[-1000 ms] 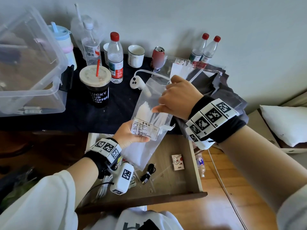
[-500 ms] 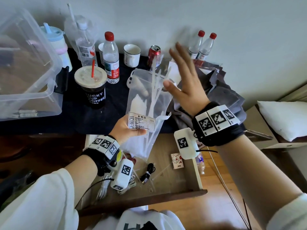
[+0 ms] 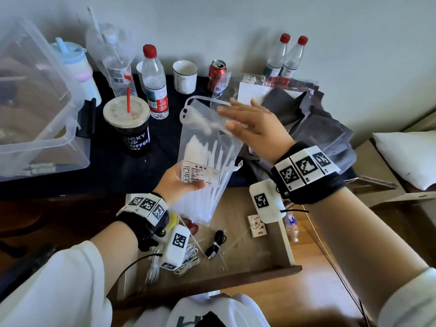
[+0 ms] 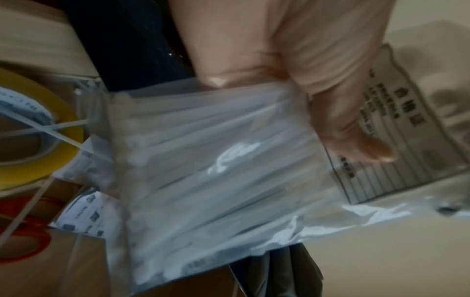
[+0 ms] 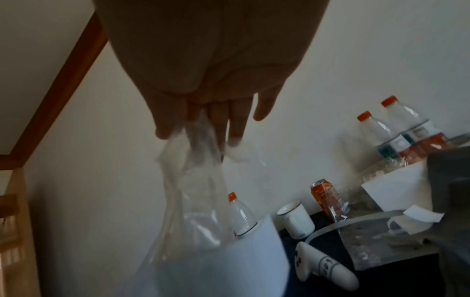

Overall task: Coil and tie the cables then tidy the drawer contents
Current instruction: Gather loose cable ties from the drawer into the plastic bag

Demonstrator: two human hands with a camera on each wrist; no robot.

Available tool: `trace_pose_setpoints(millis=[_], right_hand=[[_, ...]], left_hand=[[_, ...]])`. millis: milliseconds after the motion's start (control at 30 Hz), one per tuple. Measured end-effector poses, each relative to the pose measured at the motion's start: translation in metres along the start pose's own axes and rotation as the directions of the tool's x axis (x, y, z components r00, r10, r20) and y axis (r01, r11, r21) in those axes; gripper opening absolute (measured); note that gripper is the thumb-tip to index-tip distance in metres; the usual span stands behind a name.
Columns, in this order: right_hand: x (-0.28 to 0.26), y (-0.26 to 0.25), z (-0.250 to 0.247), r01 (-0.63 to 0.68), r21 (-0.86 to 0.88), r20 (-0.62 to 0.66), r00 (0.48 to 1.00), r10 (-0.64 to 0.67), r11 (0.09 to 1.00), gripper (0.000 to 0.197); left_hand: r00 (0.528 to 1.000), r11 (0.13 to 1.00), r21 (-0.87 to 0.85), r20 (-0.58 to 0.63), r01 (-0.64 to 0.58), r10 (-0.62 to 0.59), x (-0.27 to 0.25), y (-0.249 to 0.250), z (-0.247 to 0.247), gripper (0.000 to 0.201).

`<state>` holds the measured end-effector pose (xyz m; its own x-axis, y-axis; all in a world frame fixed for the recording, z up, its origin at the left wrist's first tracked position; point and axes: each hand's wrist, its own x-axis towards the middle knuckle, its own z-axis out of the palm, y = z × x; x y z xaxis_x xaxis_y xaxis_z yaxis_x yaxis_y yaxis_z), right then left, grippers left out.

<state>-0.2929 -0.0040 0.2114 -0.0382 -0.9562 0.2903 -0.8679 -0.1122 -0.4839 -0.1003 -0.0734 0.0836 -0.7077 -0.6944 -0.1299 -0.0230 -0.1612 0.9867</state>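
Observation:
My left hand (image 3: 186, 182) holds a clear bag of white cable ties (image 3: 207, 147) upright over the open drawer (image 3: 286, 241), thumb pinching its paper label (image 3: 200, 176). My right hand (image 3: 236, 119) lies flat, fingers straight, against the bag's top. The left wrist view shows the thumb (image 4: 356, 144) on the label and the ties inside the bag (image 4: 216, 170). In the right wrist view the straight fingertips (image 5: 236, 128) touch the crumpled bag top (image 5: 198, 160). In the drawer lie coiled white cables (image 3: 188, 260) and a tied black cable (image 3: 217, 241).
The drawer also holds a yellow tape roll (image 4: 50, 112), red scissors (image 4: 25, 231) and a small card box (image 3: 257, 226). On the black table stand a coffee cup (image 3: 132, 128), bottles (image 3: 154, 79), a mug (image 3: 185, 76), a can (image 3: 217, 74), a white controller (image 5: 325, 267) and a clear bin (image 3: 35, 109).
The right hand pinched at the bag mouth, then opened and rose above it; now it has come down flat onto the bag's top. The ties that stuck out are lower in the bag.

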Motion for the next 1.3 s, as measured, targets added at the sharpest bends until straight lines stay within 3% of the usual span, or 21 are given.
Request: trace_pose_setpoints(millis=[100, 233, 367, 533, 633, 800, 900, 933, 967, 1033, 1100, 1167, 1233, 1267, 1300], right_hand=[[-0.007, 0.007, 0.002, -0.076, 0.272, -0.154, 0.980, 0.122, 0.959, 0.041], [-0.031, 0.030, 0.019, -0.237, 0.385, -0.164, 0.934, 0.319, 0.892, 0.032], [-0.064, 0.060, 0.052, -0.468, 0.348, -0.045, 0.857, 0.513, 0.813, 0.026], [-0.101, 0.081, 0.088, -0.656, 0.285, 0.114, 0.747, 0.655, 0.699, 0.022], [-0.123, 0.101, 0.124, -0.787, 0.200, 0.265, 0.617, 0.741, 0.584, 0.021], [-0.156, 0.112, 0.190, -0.973, 0.101, 0.552, 0.227, 0.803, 0.206, 0.033], [-0.163, 0.101, 0.215, -0.997, 0.030, 0.622, 0.078, 0.779, 0.076, 0.039], [-0.165, 0.096, 0.218, -0.989, -0.063, 0.631, 0.064, 0.773, 0.133, 0.041], [-0.167, 0.094, 0.219, -0.943, -0.224, 0.629, 0.052, 0.775, 0.245, 0.043], [-0.171, 0.088, 0.213, -0.748, -0.470, 0.643, 0.075, 0.763, 0.469, 0.043], [-0.174, 0.084, 0.209, -0.648, -0.564, 0.643, 0.046, 0.765, 0.513, 0.041], [-0.170, 0.087, 0.214, -0.655, -0.575, 0.646, 0.004, 0.764, 0.490, 0.035], [-0.185, 0.123, 0.252, -0.682, -0.560, 0.667, -0.034, 0.744, 0.470, 0.033], [-0.202, 0.152, 0.278, -0.671, -0.535, 0.735, -0.072, 0.674, 0.512, 0.041], [-0.213, 0.165, 0.290, -0.655, -0.491, 0.781, -0.038, 0.624, 0.574, 0.054]], left_hand=[[1.000, 0.999, -0.028, -0.018, -0.025, 0.024, -0.002, 0.003, -0.001, 0.091], [0.994, 0.992, -0.085, -0.054, -0.095, 0.090, 0.001, 0.005, -0.002, 0.067], [0.986, 0.993, -0.080, -0.150, -0.087, 0.074, 0.003, -0.003, -0.008, 0.081], [0.984, 0.994, -0.090, -0.172, -0.069, 0.053, 0.001, -0.008, -0.005, 0.072], [0.970, 0.999, -0.050, -0.244, -0.021, 0.009, -0.001, -0.026, -0.015, 0.078], [0.938, 0.993, 0.001, -0.327, 0.120, -0.113, -0.021, -0.072, -0.043, 0.071], [0.926, 0.987, 0.007, -0.347, 0.160, -0.148, -0.030, -0.086, -0.054, 0.073], [0.923, 0.986, 0.008, -0.353, 0.165, -0.151, -0.033, -0.088, -0.057, 0.071], [0.919, 0.985, 0.007, -0.361, 0.173, -0.159, -0.035, -0.090, -0.061, 0.068], [0.916, 0.983, 0.003, -0.364, 0.181, -0.167, -0.039, -0.092, -0.067, 0.062], [0.911, 0.984, -0.006, -0.376, 0.178, -0.167, -0.043, -0.093, -0.070, 0.060], [0.904, 0.985, -0.023, -0.394, 0.172, -0.166, -0.044, -0.094, -0.073, 0.057], [0.899, 0.983, -0.060, -0.399, 0.172, -0.182, -0.044, -0.094, -0.073, 0.058], [0.896, 0.983, -0.068, -0.404, 0.172, -0.184, -0.044, -0.095, -0.073, 0.059], [0.893, 0.983, -0.064, -0.413, 0.170, -0.181, -0.043, -0.095, -0.073, 0.059]])
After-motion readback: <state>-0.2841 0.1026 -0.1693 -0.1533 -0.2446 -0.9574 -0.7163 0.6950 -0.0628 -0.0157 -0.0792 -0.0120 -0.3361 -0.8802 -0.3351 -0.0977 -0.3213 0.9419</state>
